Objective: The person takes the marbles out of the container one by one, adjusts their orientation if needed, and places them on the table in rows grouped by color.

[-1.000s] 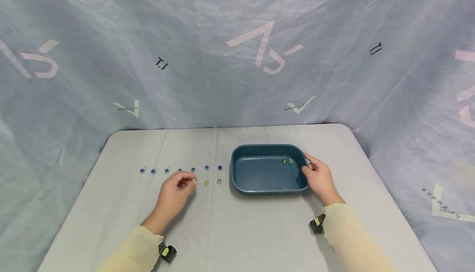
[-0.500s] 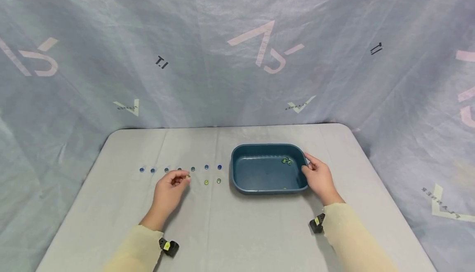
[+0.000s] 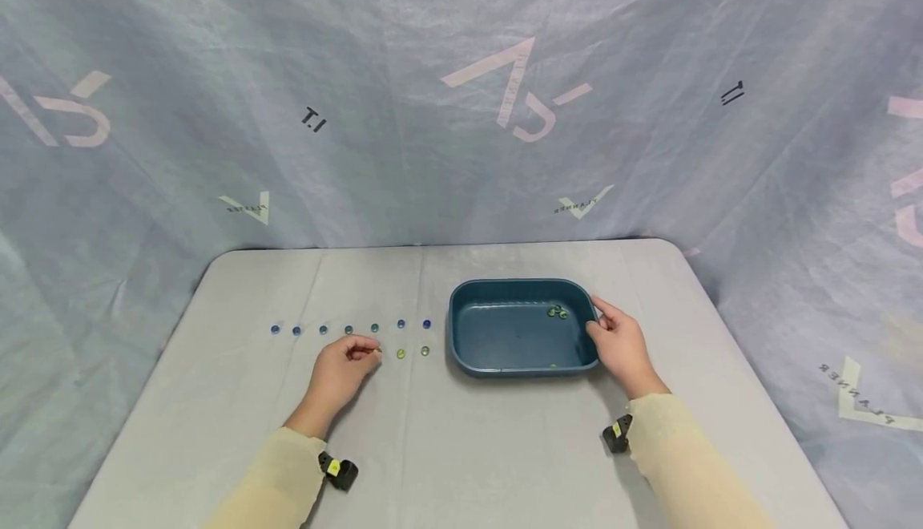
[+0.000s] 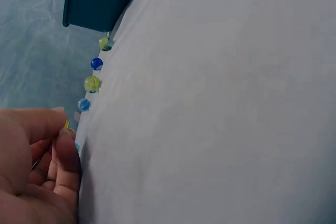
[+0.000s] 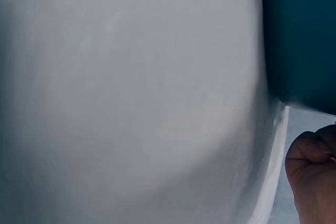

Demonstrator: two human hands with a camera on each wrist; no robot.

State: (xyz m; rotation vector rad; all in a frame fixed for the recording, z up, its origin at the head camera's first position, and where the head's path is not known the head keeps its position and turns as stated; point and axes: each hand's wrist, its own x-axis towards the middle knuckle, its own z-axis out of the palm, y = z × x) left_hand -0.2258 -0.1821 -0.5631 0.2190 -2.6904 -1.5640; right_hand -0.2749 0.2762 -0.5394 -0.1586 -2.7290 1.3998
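My left hand (image 3: 340, 373) pinches a yellow-green marble (image 4: 67, 125) between thumb and forefinger, low over the table. In the head view it is mostly hidden by the fingertips. Just right of it two more marbles, a yellow-green one (image 3: 401, 353) and a paler green one (image 3: 425, 350), lie in a front row. Behind runs a row of several blue marbles, from one at the left end (image 3: 275, 329) to a dark blue one (image 3: 427, 324). My right hand (image 3: 622, 346) grips the right rim of a dark teal plastic bin (image 3: 522, 373), thumb on the inner side.
Inside the bin several green marbles (image 3: 558, 312) sit near the back right, and another (image 3: 553, 366) shows at its front wall. A white cloth covers the table (image 3: 490, 457). Grey printed fabric (image 3: 404, 152) hangs behind and at both sides.
My left hand drew slightly left with the yellow-green marble, then came back right to the front row's left end. The right hand and the bin stay put.
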